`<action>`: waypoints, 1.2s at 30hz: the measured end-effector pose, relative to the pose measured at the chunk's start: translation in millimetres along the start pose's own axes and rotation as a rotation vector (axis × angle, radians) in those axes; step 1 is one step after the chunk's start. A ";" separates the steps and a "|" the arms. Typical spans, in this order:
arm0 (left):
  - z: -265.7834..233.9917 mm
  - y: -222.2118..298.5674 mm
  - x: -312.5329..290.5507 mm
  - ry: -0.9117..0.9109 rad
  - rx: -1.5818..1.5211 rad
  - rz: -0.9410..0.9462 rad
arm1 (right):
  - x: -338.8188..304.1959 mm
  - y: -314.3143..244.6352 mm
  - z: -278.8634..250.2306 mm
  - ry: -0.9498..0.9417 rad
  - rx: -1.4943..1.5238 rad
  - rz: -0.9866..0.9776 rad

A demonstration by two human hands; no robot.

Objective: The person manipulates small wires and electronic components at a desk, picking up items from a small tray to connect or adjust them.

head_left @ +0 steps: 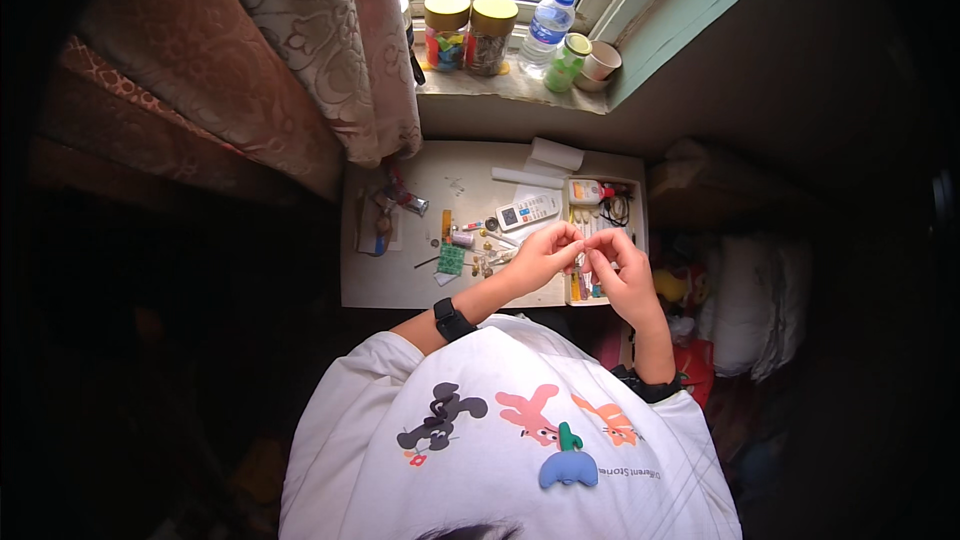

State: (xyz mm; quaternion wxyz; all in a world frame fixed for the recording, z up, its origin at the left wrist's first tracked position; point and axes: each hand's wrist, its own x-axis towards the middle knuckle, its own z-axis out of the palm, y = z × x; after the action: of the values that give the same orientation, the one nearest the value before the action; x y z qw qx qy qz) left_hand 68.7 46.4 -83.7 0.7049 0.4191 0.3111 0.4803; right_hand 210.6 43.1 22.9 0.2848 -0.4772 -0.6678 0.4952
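Dark lettering (630, 473) on the white shirt (500, 460)
One small printed line runs across its front (upside down from above); marks on the bottle label (547, 32) and the remote control screen (511, 216) are too small to read.

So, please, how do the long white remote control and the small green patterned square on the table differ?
Colour: the long white remote control is mostly white, while the small green patterned square is green. Shape: the remote is elongated; the square has roughly equal sides. Size: the remote looks clearly longer than the square. Both are on the pale rectangular table, and neither is held by the left hand or right hand.
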 end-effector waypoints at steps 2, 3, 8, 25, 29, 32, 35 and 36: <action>4.6 4.5 -3.1 -0.079 -0.157 -0.098 | -0.2 -8.0 -0.4 0.051 -0.052 0.001; 5.5 6.3 -3.4 -0.082 -0.158 -0.097 | -0.5 -10.1 -0.6 0.105 -0.104 0.003; 8.5 11.7 -5.6 -0.156 -0.168 -0.218 | 1.0 12.9 -6.4 0.153 -0.071 -0.026; 9.3 6.2 -9.3 -0.106 -0.225 -0.328 | -10.6 54.4 -16.9 0.279 0.442 0.115; 9.2 -1.0 -9.1 -0.101 -0.271 -0.360 | -15.2 59.1 -18.8 0.298 0.592 0.145; 11.2 -3.3 -10.4 -0.077 -0.348 -0.367 | -18.9 60.6 -20.6 0.294 0.677 0.151; 13.9 0.7 -11.5 -0.065 -0.405 -0.379 | -21.8 61.0 -21.4 0.286 0.739 0.146; 14.1 -0.3 -11.8 -0.066 -0.406 -0.380 | -22.8 61.1 -21.4 0.291 0.751 0.143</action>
State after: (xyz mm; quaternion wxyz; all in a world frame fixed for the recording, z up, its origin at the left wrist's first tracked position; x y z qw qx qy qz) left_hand 76.6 31.2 -77.2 0.8617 0.2189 0.2585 0.3778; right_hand 259.2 33.8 -24.6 0.4958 -0.4503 -0.3582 0.6504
